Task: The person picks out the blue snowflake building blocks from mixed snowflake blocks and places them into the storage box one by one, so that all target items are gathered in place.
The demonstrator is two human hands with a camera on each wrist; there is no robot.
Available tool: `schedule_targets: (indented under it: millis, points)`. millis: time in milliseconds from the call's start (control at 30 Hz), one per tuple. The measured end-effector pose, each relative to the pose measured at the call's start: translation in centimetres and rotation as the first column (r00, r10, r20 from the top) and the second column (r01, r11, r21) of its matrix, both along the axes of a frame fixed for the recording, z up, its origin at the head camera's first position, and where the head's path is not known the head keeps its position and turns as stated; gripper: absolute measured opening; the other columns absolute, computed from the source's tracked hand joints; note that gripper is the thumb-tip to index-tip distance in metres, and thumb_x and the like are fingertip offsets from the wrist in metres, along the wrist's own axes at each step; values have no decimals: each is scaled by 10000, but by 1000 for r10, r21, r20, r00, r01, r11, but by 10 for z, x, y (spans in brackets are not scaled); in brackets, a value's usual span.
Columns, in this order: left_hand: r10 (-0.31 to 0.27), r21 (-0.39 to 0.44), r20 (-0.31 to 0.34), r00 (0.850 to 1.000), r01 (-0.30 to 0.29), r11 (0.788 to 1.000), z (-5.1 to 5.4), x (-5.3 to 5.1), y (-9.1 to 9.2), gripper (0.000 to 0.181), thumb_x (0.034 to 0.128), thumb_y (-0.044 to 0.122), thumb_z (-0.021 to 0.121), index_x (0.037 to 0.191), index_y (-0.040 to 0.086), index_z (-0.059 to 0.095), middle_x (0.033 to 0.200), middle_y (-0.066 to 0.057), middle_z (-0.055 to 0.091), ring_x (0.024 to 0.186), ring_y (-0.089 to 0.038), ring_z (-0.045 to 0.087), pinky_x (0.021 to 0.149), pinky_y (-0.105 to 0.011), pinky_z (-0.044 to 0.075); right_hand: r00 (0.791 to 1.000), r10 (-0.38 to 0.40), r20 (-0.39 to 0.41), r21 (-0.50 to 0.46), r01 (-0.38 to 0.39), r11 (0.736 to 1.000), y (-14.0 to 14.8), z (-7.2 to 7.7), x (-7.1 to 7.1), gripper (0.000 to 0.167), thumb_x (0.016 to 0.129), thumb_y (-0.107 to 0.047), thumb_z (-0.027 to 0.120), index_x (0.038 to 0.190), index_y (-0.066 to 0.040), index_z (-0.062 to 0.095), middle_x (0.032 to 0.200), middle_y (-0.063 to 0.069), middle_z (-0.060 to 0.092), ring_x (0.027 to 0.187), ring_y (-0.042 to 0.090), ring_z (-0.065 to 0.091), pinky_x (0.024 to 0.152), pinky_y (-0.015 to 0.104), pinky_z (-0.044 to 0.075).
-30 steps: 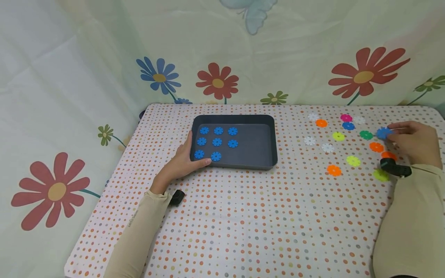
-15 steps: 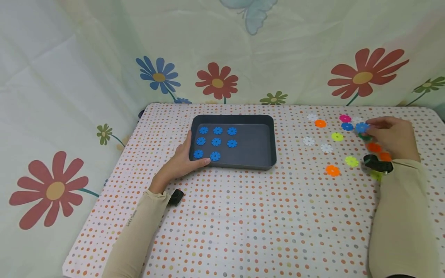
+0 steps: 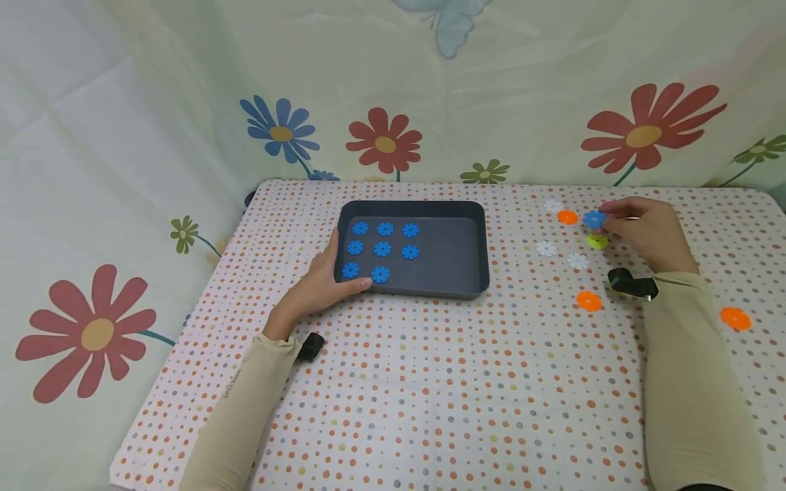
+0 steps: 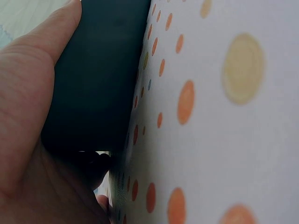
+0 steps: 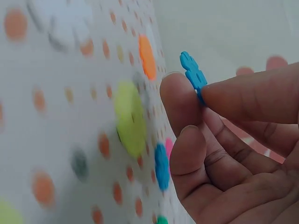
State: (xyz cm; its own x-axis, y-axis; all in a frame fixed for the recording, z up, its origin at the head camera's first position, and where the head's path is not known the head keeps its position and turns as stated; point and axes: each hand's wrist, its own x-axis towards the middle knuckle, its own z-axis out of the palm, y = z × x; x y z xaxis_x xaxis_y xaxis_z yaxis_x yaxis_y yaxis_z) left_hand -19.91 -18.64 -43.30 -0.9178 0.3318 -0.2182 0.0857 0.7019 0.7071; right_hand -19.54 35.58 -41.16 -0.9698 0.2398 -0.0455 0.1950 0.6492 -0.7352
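Observation:
My right hand [image 3: 651,232] pinches a blue notched snowflake disc [image 3: 593,219] between thumb and finger, raised over the right part of the table. In the right wrist view that blue disc [image 5: 192,73] stands edge-on between the fingertips. Beneath it lie a yellow-green disc [image 5: 131,117] and another blue disc [image 5: 161,166]. My left hand [image 3: 319,283] grips the left front corner of a dark grey tray [image 3: 451,256], thumb over the front rim. Several blue discs [image 3: 383,248] lie in rows in the left part of the tray.
Loose discs lie right of the tray on the dotted tablecloth [image 3: 430,395]: white [image 3: 546,247], orange [image 3: 589,301], and another orange disc [image 3: 735,318] beyond my right forearm. My right hand and sleeve hide others. A flower-printed curtain [image 3: 522,88] hangs behind the table.
My right hand has moved left across the loose discs, carrying the blue disc. An orange disc has come into sight to the right of the sleeve. My left hand and the tray stay in place.

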Motion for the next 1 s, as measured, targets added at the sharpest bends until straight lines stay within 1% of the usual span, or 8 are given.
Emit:
schedule_targets:
  millis: [100, 200, 267, 367, 533, 767, 933, 1000]
  points:
    - [0, 1, 4, 1000, 0, 1000, 1, 0, 1, 1335, 877, 712, 753, 1708, 256, -187, 1790, -76, -67, 1627, -388, -65, 1212, -734, 149, 999, 46, -7, -3, -46, 999, -8, 0, -2, 410, 1107, -198, 581, 1407, 79, 608, 1356, 267, 582, 997, 212, 533, 765, 190, 441]
    - [-4, 3, 3, 1000, 4, 1000, 1, 0, 1, 1341, 873, 715, 753, 1710, 249, -185, 1790, -72, -70, 1626, -392, -73, 1215, -731, 141, 997, 79, -5, 7, -79, 997, -16, 1, -4, 412, 1110, -216, 580, 1402, 72, 612, 1374, 281, 577, 1039, 247, 509, 801, 285, 430]
    - [-7, 1, -1, 1000, 7, 1000, 1, 0, 1, 1346, 870, 725, 751, 1708, 251, -188, 1790, -66, -74, 1625, -396, -75, 1215, -734, 136, 995, 96, -7, 5, -96, 995, -20, 2, -4, 405, 1109, -215, 580, 1397, 68, 614, 1364, 285, 582, 1058, 269, 497, 810, 318, 418]
    - [-5, 4, -4, 1000, 5, 1000, 1, -1, 1, 1349, 865, 730, 754, 1708, 260, -189, 1789, -46, -80, 1626, -389, -73, 1215, -731, 140, 994, 111, -18, 16, -111, 994, -27, 4, -6, 395, 1103, -216, 591, 1385, 58, 629, 1320, 282, 608, 1040, 263, 519, 786, 286, 432]
    - [1, 10, 0, 1000, -1, 1000, 1, 0, 0, 1352, 860, 740, 753, 1705, 271, -193, 1789, -40, -84, 1627, -385, -67, 1210, -738, 146, 991, 131, -29, -7, -132, 991, -38, 5, -9, 382, 1097, -212, 620, 1375, 48, 644, 1289, 252, 637, 1012, 201, 559, 744, 198, 457]
    - [9, 6, 4, 1000, -9, 1000, 2, 0, 1, 1349, 864, 720, 762, 1707, 270, -191, 1790, -40, -80, 1628, -378, -72, 1211, -738, 144, 988, 155, -9, -30, -155, 987, -50, 8, -12, 383, 1097, -188, 619, 1402, 42, 629, 1340, 276, 626, 1090, 292, 583, 818, 289, 453]
    - [10, 12, 6, 1000, -10, 1000, 2, 0, 1, 1345, 865, 714, 765, 1711, 268, -180, 1790, -28, -79, 1627, -377, -84, 1213, -736, 136, 985, 173, -8, -41, -173, 984, -58, 13, -12, 384, 1099, -209, 624, 1396, 34, 635, 1314, 267, 650, 1079, 315, 644, 824, 263, 481]
    - [9, 12, 7, 1000, -9, 1000, 2, 0, 0, 1345, 864, 723, 760, 1710, 270, -183, 1790, -28, -82, 1626, -379, -84, 1212, -738, 136, 984, 176, -12, -33, -176, 984, -61, 15, -12, 387, 1095, -217, 628, 1392, 32, 639, 1310, 266, 652, 1097, 337, 633, 815, 271, 481]
